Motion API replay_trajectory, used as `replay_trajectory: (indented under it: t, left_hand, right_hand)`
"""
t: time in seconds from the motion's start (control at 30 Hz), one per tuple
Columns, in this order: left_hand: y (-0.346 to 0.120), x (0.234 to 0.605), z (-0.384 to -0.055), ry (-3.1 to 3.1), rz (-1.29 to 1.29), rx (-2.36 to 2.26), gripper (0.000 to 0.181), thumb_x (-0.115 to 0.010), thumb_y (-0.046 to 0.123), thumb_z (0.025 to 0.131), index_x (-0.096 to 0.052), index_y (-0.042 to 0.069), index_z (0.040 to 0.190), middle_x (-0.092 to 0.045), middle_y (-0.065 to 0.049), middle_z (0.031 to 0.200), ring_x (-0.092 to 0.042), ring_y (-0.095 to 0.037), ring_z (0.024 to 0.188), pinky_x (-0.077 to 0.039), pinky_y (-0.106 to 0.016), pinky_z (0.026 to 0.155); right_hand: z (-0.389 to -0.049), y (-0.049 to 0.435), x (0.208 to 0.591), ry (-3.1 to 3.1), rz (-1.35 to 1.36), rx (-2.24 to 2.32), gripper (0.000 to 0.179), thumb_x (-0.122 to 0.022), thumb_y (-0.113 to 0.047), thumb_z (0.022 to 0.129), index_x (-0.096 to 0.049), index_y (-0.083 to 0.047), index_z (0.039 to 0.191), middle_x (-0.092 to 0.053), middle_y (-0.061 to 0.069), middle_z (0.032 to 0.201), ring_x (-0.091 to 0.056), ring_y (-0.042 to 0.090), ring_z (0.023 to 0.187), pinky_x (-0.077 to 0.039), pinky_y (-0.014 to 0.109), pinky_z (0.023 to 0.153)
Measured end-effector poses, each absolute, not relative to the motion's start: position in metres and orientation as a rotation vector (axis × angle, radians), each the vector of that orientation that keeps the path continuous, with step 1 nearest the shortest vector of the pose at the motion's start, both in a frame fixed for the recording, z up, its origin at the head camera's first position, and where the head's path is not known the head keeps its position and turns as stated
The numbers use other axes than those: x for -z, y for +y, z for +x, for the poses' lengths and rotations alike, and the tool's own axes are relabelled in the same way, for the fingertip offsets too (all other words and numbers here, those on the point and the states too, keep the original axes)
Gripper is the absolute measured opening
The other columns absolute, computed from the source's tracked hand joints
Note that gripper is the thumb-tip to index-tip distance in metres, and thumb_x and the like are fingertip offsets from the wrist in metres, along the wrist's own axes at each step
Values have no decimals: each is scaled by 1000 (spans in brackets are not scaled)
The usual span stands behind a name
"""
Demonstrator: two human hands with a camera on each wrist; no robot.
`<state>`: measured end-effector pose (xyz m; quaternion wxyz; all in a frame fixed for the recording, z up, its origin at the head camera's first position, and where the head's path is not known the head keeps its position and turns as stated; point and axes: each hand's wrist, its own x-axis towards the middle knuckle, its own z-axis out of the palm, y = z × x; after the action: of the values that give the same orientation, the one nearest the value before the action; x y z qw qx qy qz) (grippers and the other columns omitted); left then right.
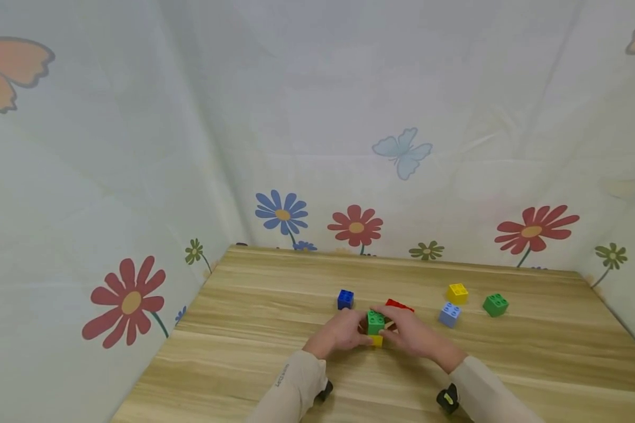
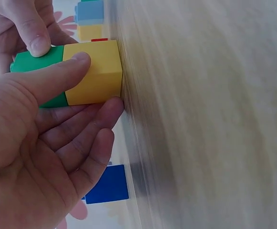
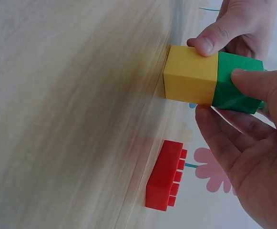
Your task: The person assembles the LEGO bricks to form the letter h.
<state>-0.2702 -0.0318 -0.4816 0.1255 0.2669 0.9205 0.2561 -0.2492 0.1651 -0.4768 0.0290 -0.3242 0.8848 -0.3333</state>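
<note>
A green brick point(image 1: 376, 322) sits flush on top of a yellow brick point(image 1: 377, 341), the two forming a short upright stack on the table. My left hand point(image 1: 344, 330) pinches the yellow brick low down, its thumb flat on the near face and its fingers behind. From the other side my right hand point(image 1: 410, 332) holds the green brick, with the thumb point(image 3: 252, 83) on its near side. In the left wrist view the yellow brick's bottom is right at the tabletop. A dark blue brick point(image 1: 345, 299) stands just beyond my left hand, and a long red brick point(image 3: 164, 176) lies beyond the right.
On the right of the wooden table point(image 1: 275, 282) are another yellow brick point(image 1: 457, 293), a light blue brick point(image 1: 450, 314) and a second green brick point(image 1: 495, 304). A white curtain point(image 1: 317, 117) printed with flowers and butterflies hangs along the table's back and left side.
</note>
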Motion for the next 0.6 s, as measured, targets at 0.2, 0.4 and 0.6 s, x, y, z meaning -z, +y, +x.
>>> replay_trajectory:
  t: [0.2, 0.4, 0.6]
  left_hand:
    - [-32, 483, -271, 2669, 766, -764, 28, -75, 26, 82, -63, 14, 105, -64, 5, 92, -57, -4, 78, -48, -22, 73]
    - [-34, 483, -272, 2669, 782, -766, 26, -75, 25, 83, -63, 15, 104, -64, 6, 91, -58, -4, 79, -48, -22, 73]
    - [-34, 483, -271, 2659, 789, -761, 27, -74, 25, 83, -62, 15, 105, -63, 6, 91, -57, -4, 79, -48, -22, 74]
  right_hand:
    - [-248, 166, 475, 2734, -947, 1009, 47, -62, -8, 91, -45, -1, 135, -56, 8, 125, -60, 19, 102, -50, 33, 84]
    - [-248, 165, 474, 2750, -919, 1007, 45, -63, -9, 91, -46, -2, 133, -56, 7, 123, -59, 17, 100, -50, 32, 84]
    - [-245, 165, 472, 2761, -921, 982, 49, -63, -9, 91, -44, 2, 135, -56, 9, 123, -60, 19, 99, -51, 34, 83]
